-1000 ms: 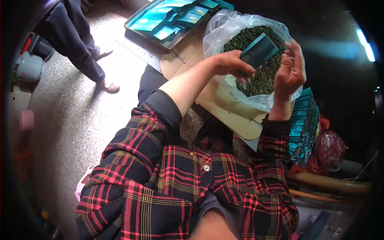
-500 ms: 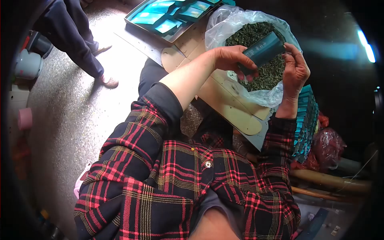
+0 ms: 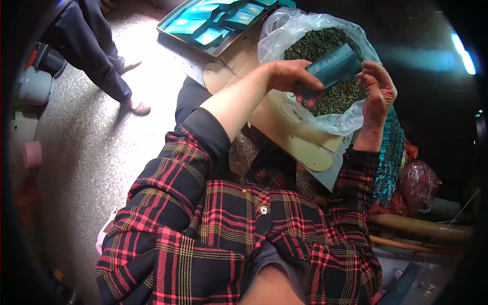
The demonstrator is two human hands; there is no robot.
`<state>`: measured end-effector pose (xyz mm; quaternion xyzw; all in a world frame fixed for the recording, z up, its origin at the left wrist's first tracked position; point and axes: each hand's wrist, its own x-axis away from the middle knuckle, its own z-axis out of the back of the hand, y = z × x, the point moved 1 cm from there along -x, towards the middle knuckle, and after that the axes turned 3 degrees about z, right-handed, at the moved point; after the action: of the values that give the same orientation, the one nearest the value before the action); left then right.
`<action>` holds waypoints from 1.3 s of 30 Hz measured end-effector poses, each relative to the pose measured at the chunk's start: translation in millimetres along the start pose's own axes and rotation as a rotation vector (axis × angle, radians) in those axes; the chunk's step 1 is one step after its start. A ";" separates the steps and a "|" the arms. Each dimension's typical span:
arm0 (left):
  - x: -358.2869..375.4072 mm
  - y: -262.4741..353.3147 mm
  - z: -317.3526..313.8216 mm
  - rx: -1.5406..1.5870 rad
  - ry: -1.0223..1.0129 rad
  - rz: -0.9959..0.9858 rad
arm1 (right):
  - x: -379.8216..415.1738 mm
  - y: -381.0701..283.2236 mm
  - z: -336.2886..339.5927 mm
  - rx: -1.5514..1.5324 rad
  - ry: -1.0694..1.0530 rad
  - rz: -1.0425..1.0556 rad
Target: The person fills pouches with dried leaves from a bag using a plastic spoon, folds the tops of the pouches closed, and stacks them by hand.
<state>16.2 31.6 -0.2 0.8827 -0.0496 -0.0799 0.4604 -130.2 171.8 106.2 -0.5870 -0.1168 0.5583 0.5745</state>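
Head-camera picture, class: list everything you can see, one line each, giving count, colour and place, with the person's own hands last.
pouch: one, teal, held in both hands over the bag
bag of tea leaves: one, clear plastic, dark green leaves, top centre
tray of pouches: one, teal pouches, top
stack of pouches: one, teal, right
cardboard: beige, under the bag
red bag: one, right
another person's legs: dark trousers, top left
left hand: grips pouch
right hand: touches pouch end

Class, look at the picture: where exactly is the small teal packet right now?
In the head view, upper right, the teal packet is held between both hands, left hand and right hand, above the bag of tea leaves.
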 end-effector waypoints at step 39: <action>-14.0 -18.8 -30.5 -0.957 0.350 -0.229 | 28.4 -26.7 -2.5 0.434 -0.011 0.071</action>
<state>8.5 69.2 2.8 0.5736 0.1671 0.0050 0.8019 -104.9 200.9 112.1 -0.4502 0.0235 0.5935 0.6667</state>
